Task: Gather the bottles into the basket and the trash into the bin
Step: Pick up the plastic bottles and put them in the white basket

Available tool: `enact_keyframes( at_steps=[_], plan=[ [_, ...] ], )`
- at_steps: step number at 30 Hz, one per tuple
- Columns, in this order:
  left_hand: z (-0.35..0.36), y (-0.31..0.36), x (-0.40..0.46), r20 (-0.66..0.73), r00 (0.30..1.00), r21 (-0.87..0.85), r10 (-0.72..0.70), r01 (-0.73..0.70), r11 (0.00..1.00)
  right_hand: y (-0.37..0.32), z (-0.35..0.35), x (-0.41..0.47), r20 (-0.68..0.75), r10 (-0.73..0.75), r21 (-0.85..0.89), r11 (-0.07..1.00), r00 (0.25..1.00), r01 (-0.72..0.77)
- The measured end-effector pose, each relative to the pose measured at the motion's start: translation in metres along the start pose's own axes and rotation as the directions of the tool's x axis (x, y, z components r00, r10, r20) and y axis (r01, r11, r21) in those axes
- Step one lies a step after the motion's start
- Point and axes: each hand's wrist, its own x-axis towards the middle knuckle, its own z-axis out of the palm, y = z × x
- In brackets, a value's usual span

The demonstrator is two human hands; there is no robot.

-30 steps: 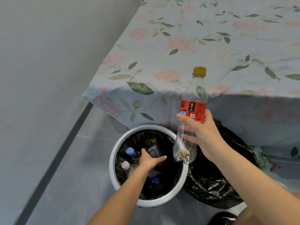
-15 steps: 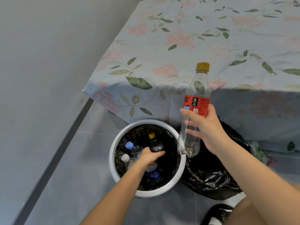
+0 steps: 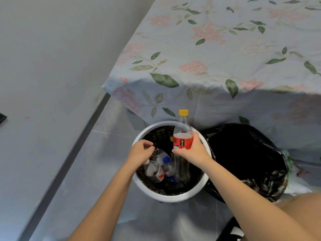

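Over the basket, one bottle is going in upright.

Around the red label of the bottle (image 3: 182, 136), the right hand (image 3: 192, 150) has its fingers curled, yellow cap up, its base already below the white rim of the basket (image 3: 171, 197). Beside it, the left hand (image 3: 140, 153) curls loosely over the bottles (image 3: 159, 166) lying inside; whether it grips one I cannot tell. Best to nudge those aside and lower the base into the gap before letting go. Off to the right sits the black-lined bin (image 3: 246, 159).
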Motion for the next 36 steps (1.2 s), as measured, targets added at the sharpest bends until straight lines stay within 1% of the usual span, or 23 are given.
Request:
enact_keyframes(
  at_steps=[3,6,8,11,15,17,20,23,24,28,31,32,34,35,36],
  plan=[
    [-0.008,-0.004,-0.004,-0.003,0.998,0.041,0.060,-0.060,0.997,0.010,0.017,0.003,0.059,-0.006,-0.205,0.979,0.998,0.018],
    [-0.011,-0.016,-0.011,0.073,0.987,0.097,0.146,-0.153,0.983,0.016,0.040,0.005,0.106,-0.005,-0.353,0.935,0.994,0.042],
    [-0.013,-0.023,-0.016,0.131,0.972,0.153,0.195,-0.214,0.965,0.019,0.055,0.007,0.117,0.035,-0.440,0.898,0.993,0.020],
    [-0.015,-0.033,-0.021,0.167,0.950,0.211,0.264,-0.296,0.932,0.023,0.071,0.009,0.090,0.051,-0.603,0.798,0.995,0.013],
    [-0.020,-0.036,-0.025,0.173,0.929,0.191,0.328,-0.358,0.914,0.020,0.078,0.013,0.056,0.065,-0.765,0.644,0.996,0.002],
    [-0.023,-0.035,-0.028,0.196,0.907,0.196,0.373,-0.409,0.891,0.021,0.077,0.015,0.057,0.085,-0.777,0.630,0.995,-0.009],
    [-0.023,-0.037,-0.032,0.268,0.857,0.232,0.439,-0.500,0.834,0.024,0.071,0.014,0.098,0.094,-0.760,0.650,0.991,0.014],
    [-0.017,-0.045,-0.040,0.309,0.820,0.329,0.481,-0.567,0.755,0.020,0.056,0.011,0.102,0.099,-0.744,0.668,0.990,0.009],
    [-0.014,-0.051,-0.040,0.292,0.817,0.361,0.498,-0.576,0.733,0.018,0.049,0.011,0.090,0.094,-0.737,0.676,0.991,0.003],
    [-0.005,-0.058,-0.042,0.194,0.821,0.421,0.538,-0.564,0.710,0.000,0.008,0.008,0.060,0.052,-0.736,0.677,0.997,0.009],
    [0.001,-0.059,-0.041,0.153,0.826,0.420,0.543,-0.551,0.721,-0.014,-0.033,0.002,0.068,0.064,-0.743,0.669,0.996,0.008],
    [0.002,-0.058,-0.040,0.122,0.817,0.425,0.563,-0.556,0.714,-0.018,-0.049,-0.001,0.074,0.070,-0.755,0.656,0.995,0.010],
    [0.004,-0.050,-0.047,0.137,0.844,0.438,0.519,-0.521,0.732,-0.023,-0.091,-0.007,0.088,0.101,-0.777,0.630,0.991,0.005],
    [0.002,-0.042,-0.050,0.166,0.865,0.424,0.473,-0.496,0.758,-0.026,-0.117,-0.010,0.093,0.127,-0.775,0.632,0.987,-0.008],
    [0.006,-0.063,-0.042,0.110,0.890,0.424,0.443,-0.446,0.788,-0.026,-0.145,-0.014,0.098,0.160,-0.760,0.649,0.982,-0.030]
  ],
)
